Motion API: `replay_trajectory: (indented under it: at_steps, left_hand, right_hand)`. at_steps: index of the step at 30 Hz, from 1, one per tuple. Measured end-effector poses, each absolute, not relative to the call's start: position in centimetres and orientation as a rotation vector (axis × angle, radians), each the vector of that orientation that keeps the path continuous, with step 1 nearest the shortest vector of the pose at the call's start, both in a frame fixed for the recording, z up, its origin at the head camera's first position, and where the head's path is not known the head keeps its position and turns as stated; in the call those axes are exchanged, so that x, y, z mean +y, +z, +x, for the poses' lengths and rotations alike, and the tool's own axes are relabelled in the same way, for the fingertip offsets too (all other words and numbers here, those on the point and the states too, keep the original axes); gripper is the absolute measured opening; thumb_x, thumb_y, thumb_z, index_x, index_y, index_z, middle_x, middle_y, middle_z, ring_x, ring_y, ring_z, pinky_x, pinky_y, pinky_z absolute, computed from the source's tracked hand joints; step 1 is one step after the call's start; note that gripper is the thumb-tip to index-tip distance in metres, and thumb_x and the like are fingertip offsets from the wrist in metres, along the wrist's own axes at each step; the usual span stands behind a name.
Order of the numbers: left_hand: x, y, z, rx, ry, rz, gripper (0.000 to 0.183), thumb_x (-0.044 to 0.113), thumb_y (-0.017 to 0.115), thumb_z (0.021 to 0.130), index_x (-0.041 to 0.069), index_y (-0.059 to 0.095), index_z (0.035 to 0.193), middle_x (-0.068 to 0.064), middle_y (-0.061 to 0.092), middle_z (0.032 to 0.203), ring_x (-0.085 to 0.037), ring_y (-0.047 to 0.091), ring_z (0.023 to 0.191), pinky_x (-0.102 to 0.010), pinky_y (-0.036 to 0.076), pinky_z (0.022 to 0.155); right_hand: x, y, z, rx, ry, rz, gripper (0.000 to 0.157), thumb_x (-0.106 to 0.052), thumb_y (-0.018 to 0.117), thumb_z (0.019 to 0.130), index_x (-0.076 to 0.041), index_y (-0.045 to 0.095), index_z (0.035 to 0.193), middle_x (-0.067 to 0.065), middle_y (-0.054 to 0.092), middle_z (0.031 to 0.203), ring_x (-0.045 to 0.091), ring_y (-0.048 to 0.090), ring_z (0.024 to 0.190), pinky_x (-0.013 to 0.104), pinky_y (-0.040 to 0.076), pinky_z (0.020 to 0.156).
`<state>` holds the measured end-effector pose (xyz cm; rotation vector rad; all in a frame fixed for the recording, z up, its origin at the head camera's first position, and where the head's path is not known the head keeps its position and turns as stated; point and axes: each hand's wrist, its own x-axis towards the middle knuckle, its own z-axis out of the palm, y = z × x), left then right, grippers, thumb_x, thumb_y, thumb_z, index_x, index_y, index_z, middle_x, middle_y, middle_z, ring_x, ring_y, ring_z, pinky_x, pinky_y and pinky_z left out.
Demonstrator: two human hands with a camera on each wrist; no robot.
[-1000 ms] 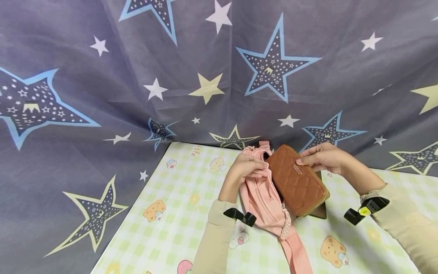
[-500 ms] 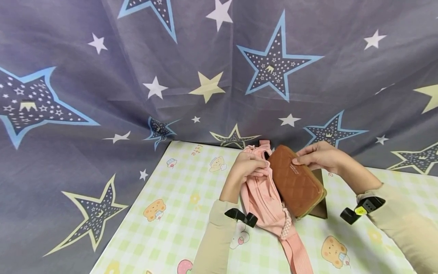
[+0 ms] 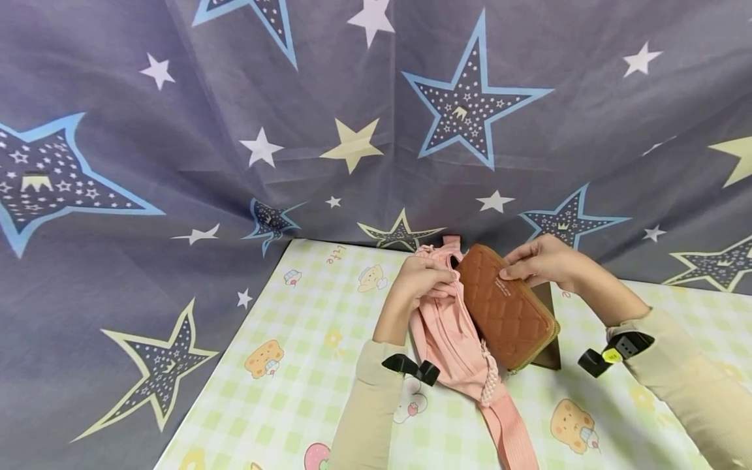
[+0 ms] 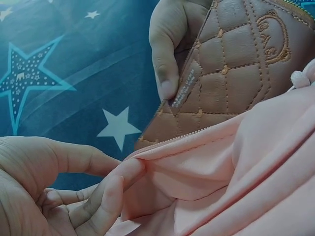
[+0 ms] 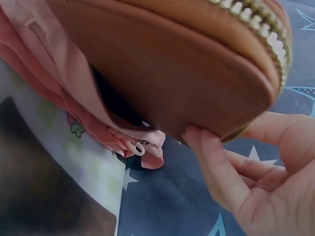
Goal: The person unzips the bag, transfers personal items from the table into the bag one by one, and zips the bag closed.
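A pink fabric waist bag (image 3: 443, 333) lies on the table with its zipped opening spread. My left hand (image 3: 424, 282) pinches the edge of that opening near the far end, as the left wrist view also shows at the zipper edge (image 4: 189, 135). A brown quilted zip wallet (image 3: 508, 313) with a gold zipper (image 5: 261, 24) leans at the opening, one long side against the bag's mouth. My right hand (image 3: 543, 264) pinches the wallet's upper right edge, thumb on the quilted face. In the right wrist view the dark inside of the bag (image 5: 115, 101) shows beside the wallet.
A flat dark brown thing (image 3: 551, 352) lies on the table under the wallet, mostly hidden. The bag's pink strap (image 3: 508, 427) runs toward me, beside a braided cord (image 3: 489, 378). A star-patterned curtain (image 3: 317, 98) rises behind the checked tablecloth (image 3: 305, 365).
The wallet and my right hand have shifted slightly left, toward the bag's mouth. My left hand keeps its pinch on the bag's edge.
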<state>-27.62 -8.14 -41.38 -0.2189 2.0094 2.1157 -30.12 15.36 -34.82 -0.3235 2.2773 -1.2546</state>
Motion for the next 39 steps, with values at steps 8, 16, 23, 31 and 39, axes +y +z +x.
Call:
replay_trajectory:
  at_steps: [8,16,23,31,39]
  left_hand:
    - [-8.3,-41.1,-27.6,2.01,2.123,-0.206,0.01,-0.001,0.071,0.076,-0.005,0.069,0.085,-0.002,0.063,0.061,-0.008,0.062,0.049,-0.017,0.053,0.046]
    - [-8.2,-41.1,-27.7,2.007,2.116,-0.207,0.013,0.0,0.071,0.077,-0.005,0.069,0.088,-0.001,0.063,0.06,-0.007,0.062,0.05,-0.017,0.054,0.047]
    - [-8.1,-41.1,-27.5,1.993,2.128,-0.209,0.011,0.0,0.07,0.077,-0.004,0.07,0.087,-0.001,0.064,0.058,-0.008,0.064,0.049,-0.016,0.053,0.045]
    - [-8.2,-41.1,-27.5,2.053,2.118,-0.197,0.011,-0.002,0.07,0.075,-0.006,0.069,0.085,-0.001,0.061,0.061,-0.006,0.059,0.046,-0.018,0.053,0.046]
    - [-8.5,-41.1,-27.5,2.049,2.127,-0.166,0.011,-0.001,0.069,0.076,-0.006,0.069,0.086,-0.001,0.062,0.061,-0.005,0.059,0.047,-0.016,0.052,0.046]
  right_hand:
    - [14.8,-35.0,-30.2,2.326,-1.269,-0.294,0.045,-0.012,0.074,0.079,0.013,0.059,0.114,0.0,0.071,0.082,0.014,0.068,0.074,0.033,0.06,0.072]
    - [14.5,-34.1,-29.7,2.341,-1.196,-0.357,0.044,-0.017,0.074,0.08,0.01,0.061,0.113,0.003,0.072,0.085,0.019,0.069,0.08,0.038,0.059,0.076]
    - [14.4,-34.1,-29.5,2.325,-1.201,-0.351,0.046,-0.017,0.074,0.079,0.01,0.06,0.113,0.002,0.071,0.083,0.018,0.069,0.078,0.036,0.059,0.074]
    - [14.6,-33.9,-29.4,2.508,-1.098,-0.297,0.038,-0.015,0.075,0.078,0.008,0.065,0.106,0.006,0.071,0.082,0.023,0.069,0.073,0.035,0.059,0.068]
    - [13.6,-34.3,-29.2,2.522,-1.141,-0.322,0.035,-0.009,0.076,0.077,0.01,0.064,0.103,0.0,0.064,0.066,0.016,0.065,0.065,0.032,0.058,0.061]
